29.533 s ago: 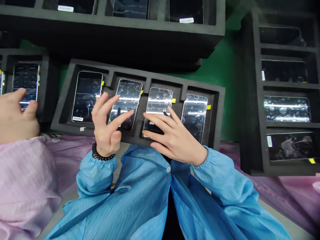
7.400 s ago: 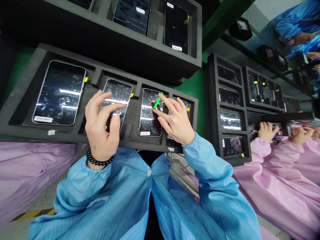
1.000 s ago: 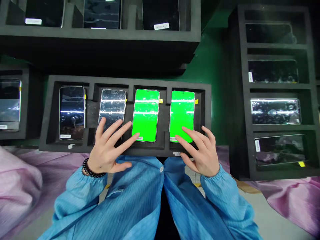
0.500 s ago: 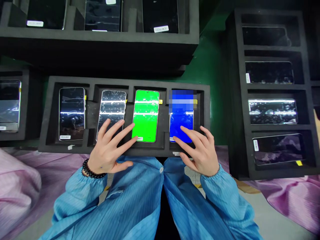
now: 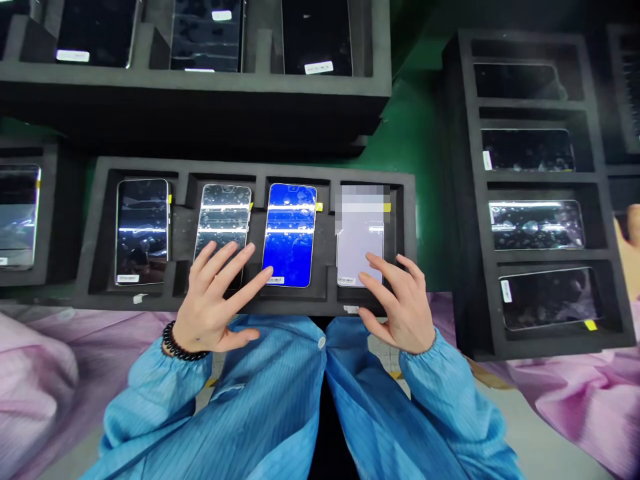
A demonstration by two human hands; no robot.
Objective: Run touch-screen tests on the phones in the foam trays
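Note:
A black foam tray point(image 5: 173, 301) lies before me with smartphones in its compartments. My left hand point(image 5: 215, 300) is open, fingers spread, over the lower part of a dark-screened phone point(image 5: 223, 217). Its index fingertip is at the lower left corner of a phone with a blue screen point(image 5: 289, 233). My right hand point(image 5: 400, 303) is open too, fingertips at the lower right of a phone with a pale grey-white screen point(image 5: 354, 250), whose top is pixelated. Another phone point(image 5: 143, 233), its screen dark, lies in the far left compartment.
Behind stands a taller black tray point(image 5: 200, 87) of dark phones. To the right, another tray point(image 5: 543, 253) holds several phones in a column. One more phone point(image 5: 17, 217) lies in a tray at left. Pink cloth point(image 5: 575, 393) shows on both sides, and part of a person's hand point(image 5: 631, 247) at the right edge.
The green phone screen has turned blue, and the blue one at the right has turned pale grey-white. My left middle finger has drawn back left from the third phone; my right hand barely moved.

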